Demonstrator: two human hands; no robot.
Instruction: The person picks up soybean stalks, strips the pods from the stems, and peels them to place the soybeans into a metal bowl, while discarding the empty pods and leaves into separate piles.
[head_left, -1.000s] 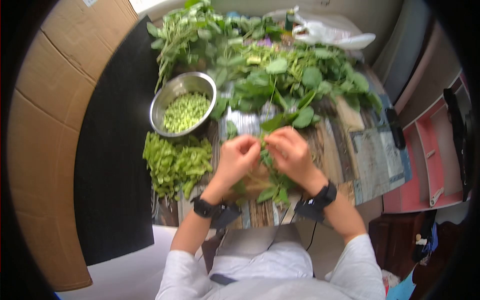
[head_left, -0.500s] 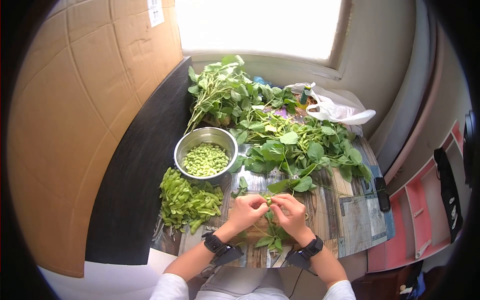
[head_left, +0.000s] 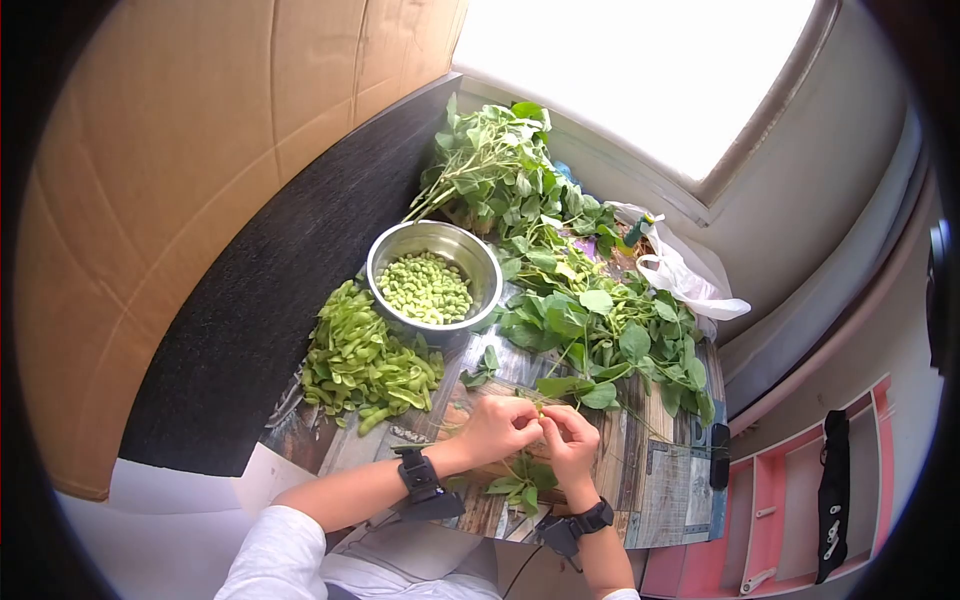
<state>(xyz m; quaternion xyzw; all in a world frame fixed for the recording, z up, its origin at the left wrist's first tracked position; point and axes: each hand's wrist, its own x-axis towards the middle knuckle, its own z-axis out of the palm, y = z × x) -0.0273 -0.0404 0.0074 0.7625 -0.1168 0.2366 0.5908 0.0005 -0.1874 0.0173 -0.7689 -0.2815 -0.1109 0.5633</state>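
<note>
My left hand (head_left: pixel 500 428) and my right hand (head_left: pixel 570 442) meet over the front of the table, fingertips pinched together. Between them shows a small bit of a green bean pod (head_left: pixel 541 409); most of it is covered by my fingers. Beyond my left hand stands a metal bowl (head_left: pixel 489 254) holding shelled green beans (head_left: pixel 425 286). A heap of green pods (head_left: pixel 362 352) lies left of the hands, in front of the bowl. Just below the hands, a leafy sprig (head_left: pixel 522 484) rests on the tabletop.
Leafy bean plants (head_left: pixel 600 320) spread over the right and back of the table (head_left: pixel 655 490), with a bundle of stems (head_left: pixel 490 150) behind the bowl. A white plastic bag (head_left: pixel 690 275) sits back right. A dark phone-like object (head_left: pixel 720 455) lies by the right edge. Cardboard (head_left: pixel 200 200) stands left.
The view has tilted and turned, so the bowl and table appear shifted and rotated. Both hands stay together at the pod, which is now more hidden by the fingers.
</note>
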